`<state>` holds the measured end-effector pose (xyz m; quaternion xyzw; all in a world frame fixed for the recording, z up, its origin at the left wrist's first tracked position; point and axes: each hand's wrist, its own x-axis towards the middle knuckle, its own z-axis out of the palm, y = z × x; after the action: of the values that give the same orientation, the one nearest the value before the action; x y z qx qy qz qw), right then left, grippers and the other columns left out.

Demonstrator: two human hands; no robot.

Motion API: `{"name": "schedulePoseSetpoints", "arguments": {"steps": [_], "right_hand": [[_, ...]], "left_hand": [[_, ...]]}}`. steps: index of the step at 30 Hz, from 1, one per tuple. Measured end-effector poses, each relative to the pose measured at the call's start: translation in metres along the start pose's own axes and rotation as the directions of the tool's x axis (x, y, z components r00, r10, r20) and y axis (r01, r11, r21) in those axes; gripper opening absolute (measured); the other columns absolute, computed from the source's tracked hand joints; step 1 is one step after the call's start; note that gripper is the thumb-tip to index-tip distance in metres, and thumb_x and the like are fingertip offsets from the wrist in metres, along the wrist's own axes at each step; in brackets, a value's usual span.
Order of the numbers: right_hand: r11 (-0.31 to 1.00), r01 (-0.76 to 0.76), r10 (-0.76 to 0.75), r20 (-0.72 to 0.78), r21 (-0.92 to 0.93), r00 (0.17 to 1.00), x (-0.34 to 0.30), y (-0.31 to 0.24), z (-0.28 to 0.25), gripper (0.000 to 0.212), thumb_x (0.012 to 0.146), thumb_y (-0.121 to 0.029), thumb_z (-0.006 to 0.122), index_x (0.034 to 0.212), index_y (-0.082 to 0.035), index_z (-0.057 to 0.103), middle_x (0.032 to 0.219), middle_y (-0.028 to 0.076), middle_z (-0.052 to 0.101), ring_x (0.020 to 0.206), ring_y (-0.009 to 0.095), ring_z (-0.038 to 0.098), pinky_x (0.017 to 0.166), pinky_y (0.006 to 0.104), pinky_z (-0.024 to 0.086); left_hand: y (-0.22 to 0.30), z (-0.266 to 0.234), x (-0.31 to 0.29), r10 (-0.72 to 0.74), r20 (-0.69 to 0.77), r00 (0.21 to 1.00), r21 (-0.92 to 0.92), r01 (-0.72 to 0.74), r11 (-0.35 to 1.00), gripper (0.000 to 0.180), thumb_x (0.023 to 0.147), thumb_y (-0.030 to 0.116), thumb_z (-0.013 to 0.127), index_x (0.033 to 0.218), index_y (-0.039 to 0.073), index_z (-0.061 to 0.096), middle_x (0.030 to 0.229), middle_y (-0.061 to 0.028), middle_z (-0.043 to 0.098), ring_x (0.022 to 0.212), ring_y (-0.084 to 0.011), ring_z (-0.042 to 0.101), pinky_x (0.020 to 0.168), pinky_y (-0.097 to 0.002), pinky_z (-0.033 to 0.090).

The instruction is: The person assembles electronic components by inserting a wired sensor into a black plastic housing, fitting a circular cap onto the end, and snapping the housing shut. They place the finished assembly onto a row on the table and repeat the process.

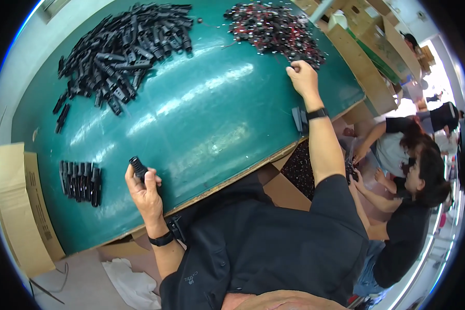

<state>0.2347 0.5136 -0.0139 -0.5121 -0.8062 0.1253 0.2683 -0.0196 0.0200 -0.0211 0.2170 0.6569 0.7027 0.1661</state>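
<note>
The wearer's black shirt (274,232) fills my foreground, before the green table's (206,119) near edge. Over the table's left front, I see the left hand (145,190) grasping a black ribbed part (138,166). At the table's far right, the right hand (304,79) curls its fingers beside a pile of black-and-red pieces (268,28); whether it pinches anything, I cannot tell. A row of black casings (81,181) lies at the table's left end.
</note>
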Motion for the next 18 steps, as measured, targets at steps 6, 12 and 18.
{"name": "schedulePoseSetpoints", "arguments": {"steps": [6,12,18], "right_hand": [[0.859,0.095,-0.194,0.147,0.503,0.97,-0.081,-0.088,-0.001,0.024,0.092,-0.015,0.079,0.111,-0.002,0.075,0.093,0.009,0.071,0.082,0.019,0.071,0.077,0.0319,0.058],[0.647,0.356,-0.63,0.209,0.675,0.748,-0.15,-0.194,-0.009,0.027,0.092,0.0,0.077,0.119,0.002,0.071,0.102,0.011,0.071,0.085,0.015,0.072,0.077,0.0279,0.059],[0.454,0.504,-0.707,-0.047,0.735,0.705,-0.172,-0.239,-0.007,0.034,0.085,0.008,0.079,0.117,0.0,0.072,0.106,0.014,0.073,0.088,0.019,0.073,0.076,0.0302,0.061]], "left_hand": [[0.004,0.003,-0.008,0.019,0.12,0.993,0.009,-0.02,1.0,0.054,0.105,0.011,0.069,0.152,0.004,0.043,0.115,-0.0097,0.069,0.092,-0.0123,0.062,0.086,-0.0282,0.055],[0.001,-0.005,-0.017,0.091,0.131,0.987,0.221,-0.119,0.968,0.051,0.096,0.011,0.08,0.142,0.005,0.057,0.117,-0.01,0.069,0.098,-0.0159,0.066,0.089,-0.0305,0.054],[0.012,-0.005,-0.019,0.254,0.163,0.953,0.372,-0.298,0.879,0.05,0.09,0.009,0.085,0.135,0.007,0.065,0.116,-0.0101,0.068,0.097,-0.0189,0.067,0.087,-0.0314,0.054]]}}
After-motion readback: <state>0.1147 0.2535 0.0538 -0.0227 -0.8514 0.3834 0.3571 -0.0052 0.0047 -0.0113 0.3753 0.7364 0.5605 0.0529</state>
